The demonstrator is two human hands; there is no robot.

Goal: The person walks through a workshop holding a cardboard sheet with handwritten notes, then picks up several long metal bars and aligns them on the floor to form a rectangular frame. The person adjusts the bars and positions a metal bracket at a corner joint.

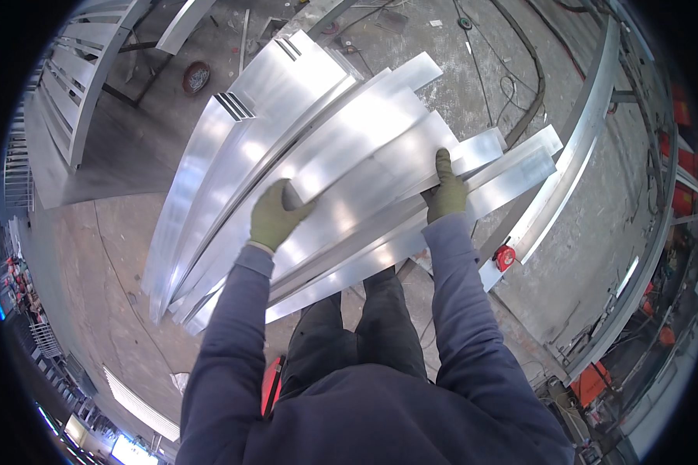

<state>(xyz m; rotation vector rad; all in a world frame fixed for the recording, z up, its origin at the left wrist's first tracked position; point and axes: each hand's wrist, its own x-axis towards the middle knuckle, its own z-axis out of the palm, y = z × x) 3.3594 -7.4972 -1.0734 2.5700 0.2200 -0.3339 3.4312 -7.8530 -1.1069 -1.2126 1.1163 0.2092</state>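
Observation:
Long, shiny, slightly curved aluminium profiles (364,186) lie fanned out in a stack before me, running from lower left to upper right. On the stack's left part my left hand (277,217), in an olive-green glove, grips a wide profile, thumb and fingers set apart around its raised edge. Farther right, my right hand (447,194), gloved alike, clasps the same wide profile near its right end. Its thumb lies on top and the other fingers are partly hidden beneath. Hollow slotted ends show on two profiles at the far left of the stack.
A red tape measure (504,257) sits by a long curved metal beam (574,178) on the right. A slatted metal frame (77,101) stands at the far left, near a reddish bowl (196,77) of small parts. Cables (531,101) trail across the floor behind the stack.

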